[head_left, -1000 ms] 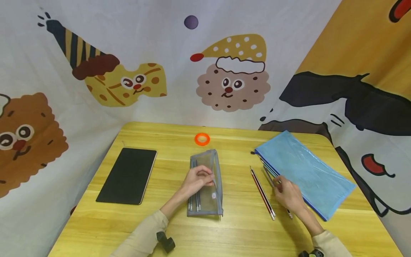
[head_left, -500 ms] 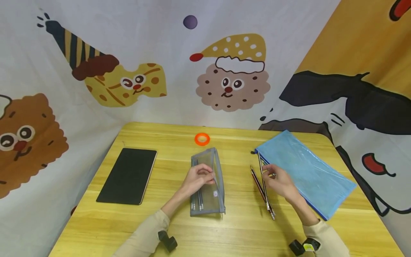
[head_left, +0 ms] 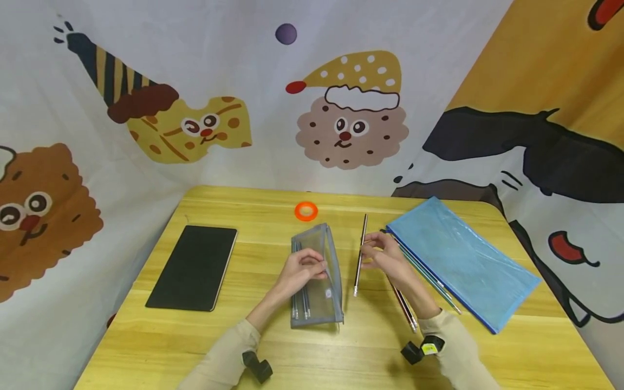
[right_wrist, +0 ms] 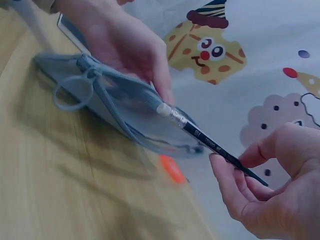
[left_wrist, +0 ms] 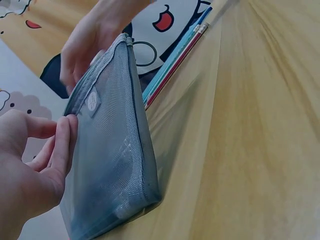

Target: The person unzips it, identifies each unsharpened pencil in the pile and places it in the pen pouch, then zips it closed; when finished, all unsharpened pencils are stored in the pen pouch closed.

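My left hand (head_left: 302, 268) pinches the upper edge of a grey mesh pencil case (head_left: 319, 306), which stands tilted with its zipped side apart. Several pencils show through the mesh, lying along its left side. In the right wrist view the case's mouth gapes, and a ring pull (right_wrist: 73, 93) hangs from one end. Between thumb and fingers, my right hand (head_left: 390, 257) holds a dark pencil (right_wrist: 200, 135) with a white eraser, just right of the case. Under my right forearm lie dark red and black pencils (head_left: 405, 311), partly hidden.
Greenish pencils (head_left: 431, 277) lie along the edge of a blue zip pouch (head_left: 473, 260) at the right. A black notebook (head_left: 195, 265) is on the left of the wooden table. Behind the case lies an orange tape roll (head_left: 306, 211); a printed cloth hangs beyond.
My right hand has lifted a dark pencil from beside the blue pouch and carried it left to the pencil case. My left hand stays at the case, whose mouth side has shifted slightly right.
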Motion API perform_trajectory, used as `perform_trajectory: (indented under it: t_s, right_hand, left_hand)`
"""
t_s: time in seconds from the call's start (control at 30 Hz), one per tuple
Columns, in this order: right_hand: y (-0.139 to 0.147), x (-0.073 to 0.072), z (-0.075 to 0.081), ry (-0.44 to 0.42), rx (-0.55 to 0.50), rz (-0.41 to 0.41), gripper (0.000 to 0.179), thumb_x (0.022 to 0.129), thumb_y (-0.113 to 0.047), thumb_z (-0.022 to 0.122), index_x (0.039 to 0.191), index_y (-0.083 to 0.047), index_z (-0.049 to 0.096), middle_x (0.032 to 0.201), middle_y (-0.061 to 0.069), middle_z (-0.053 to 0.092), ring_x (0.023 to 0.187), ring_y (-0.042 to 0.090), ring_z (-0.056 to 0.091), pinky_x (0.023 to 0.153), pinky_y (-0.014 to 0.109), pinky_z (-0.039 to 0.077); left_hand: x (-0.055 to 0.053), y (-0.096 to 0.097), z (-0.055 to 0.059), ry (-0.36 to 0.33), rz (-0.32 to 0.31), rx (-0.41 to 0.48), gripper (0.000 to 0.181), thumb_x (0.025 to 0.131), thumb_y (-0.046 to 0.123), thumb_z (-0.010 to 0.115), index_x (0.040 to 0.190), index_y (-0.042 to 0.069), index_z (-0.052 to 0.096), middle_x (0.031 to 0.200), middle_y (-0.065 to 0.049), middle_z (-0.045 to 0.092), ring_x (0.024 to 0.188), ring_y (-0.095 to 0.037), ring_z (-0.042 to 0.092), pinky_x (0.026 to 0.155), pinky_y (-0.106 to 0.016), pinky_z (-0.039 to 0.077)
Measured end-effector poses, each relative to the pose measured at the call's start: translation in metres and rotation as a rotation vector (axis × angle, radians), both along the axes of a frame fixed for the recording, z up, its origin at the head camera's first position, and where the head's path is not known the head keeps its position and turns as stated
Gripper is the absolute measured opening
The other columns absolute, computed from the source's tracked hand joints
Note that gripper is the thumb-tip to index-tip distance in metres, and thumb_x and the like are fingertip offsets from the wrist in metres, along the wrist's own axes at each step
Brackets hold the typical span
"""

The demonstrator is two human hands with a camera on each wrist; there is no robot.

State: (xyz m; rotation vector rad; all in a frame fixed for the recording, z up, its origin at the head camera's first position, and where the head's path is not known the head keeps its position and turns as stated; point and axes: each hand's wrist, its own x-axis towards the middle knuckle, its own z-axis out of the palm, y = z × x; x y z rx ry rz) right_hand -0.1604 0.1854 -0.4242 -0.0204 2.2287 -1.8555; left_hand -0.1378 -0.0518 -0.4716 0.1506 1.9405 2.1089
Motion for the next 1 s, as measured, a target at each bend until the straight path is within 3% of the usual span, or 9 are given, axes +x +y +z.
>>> perform_trajectory:
  t_s: [0.13, 0.3, 0.6, 0.8, 0.9, 1.0]
  right_hand:
    - [-0.020, -0.005, -0.009, -0.010, -0.048, 0.005, 0.035, 0.098, -0.002, 0.056, 0.128, 0.012, 0.044, 0.107, 0.016, 0.054, 0.084, 0.016, 0.061, 0.073, 0.029, 0.068]
    - [-0.037, -0.001, -0.020, 0.002, -0.036, 0.051, 0.035, 0.094, 0.000, 0.057, 0.126, 0.010, 0.046, 0.108, 0.020, 0.055, 0.078, 0.019, 0.064, 0.075, 0.037, 0.068]
    - [-0.049, 0.012, -0.027, 0.032, 0.095, 0.182, 0.032, 0.093, 0.001, 0.061, 0.123, 0.010, 0.057, 0.102, 0.023, 0.064, 0.077, 0.021, 0.069, 0.073, 0.037, 0.069]
    - [-0.043, 0.021, -0.026, 0.126, 0.163, 0.229, 0.025, 0.097, -0.003, 0.061, 0.117, 0.012, 0.062, 0.101, 0.025, 0.068, 0.078, 0.023, 0.071, 0.069, 0.036, 0.068]
    - [-0.034, 0.034, -0.025, 0.215, 0.194, 0.207, 0.019, 0.097, -0.005, 0.063, 0.110, 0.008, 0.065, 0.097, 0.021, 0.069, 0.076, 0.025, 0.070, 0.064, 0.036, 0.067]
    - [-0.023, 0.050, -0.026, 0.304, 0.247, 0.225, 0.017, 0.096, -0.008, 0.068, 0.107, 0.004, 0.065, 0.095, 0.016, 0.069, 0.080, 0.021, 0.068, 0.067, 0.031, 0.066]
  left_hand:
    - [0.000, 0.002, 0.000, -0.001, 0.000, 0.001, 0.023, 0.091, -0.001, 0.067, 0.111, -0.011, 0.060, 0.095, -0.015, 0.070, 0.073, -0.011, 0.070, 0.088, -0.045, 0.066]
    - [-0.001, 0.003, -0.001, 0.003, -0.004, 0.017, 0.023, 0.092, -0.001, 0.066, 0.111, -0.012, 0.059, 0.095, -0.015, 0.070, 0.074, -0.011, 0.070, 0.088, -0.046, 0.065]
    - [-0.004, 0.002, -0.003, 0.003, -0.001, 0.027, 0.024, 0.091, -0.001, 0.066, 0.110, -0.013, 0.059, 0.096, -0.016, 0.070, 0.074, -0.011, 0.071, 0.078, -0.026, 0.067]
    - [-0.005, 0.002, -0.005, -0.005, 0.002, 0.017, 0.022, 0.092, 0.000, 0.066, 0.110, -0.012, 0.060, 0.093, -0.013, 0.070, 0.073, -0.010, 0.071, 0.077, -0.027, 0.067]
    - [-0.006, 0.001, -0.005, 0.004, 0.011, 0.017, 0.021, 0.092, -0.001, 0.066, 0.109, -0.012, 0.060, 0.093, -0.015, 0.070, 0.071, -0.010, 0.070, 0.076, -0.027, 0.067]
    - [-0.008, -0.001, -0.004, 0.010, 0.024, 0.018, 0.021, 0.091, -0.002, 0.066, 0.109, -0.012, 0.060, 0.092, -0.016, 0.071, 0.070, -0.010, 0.070, 0.074, -0.026, 0.067]
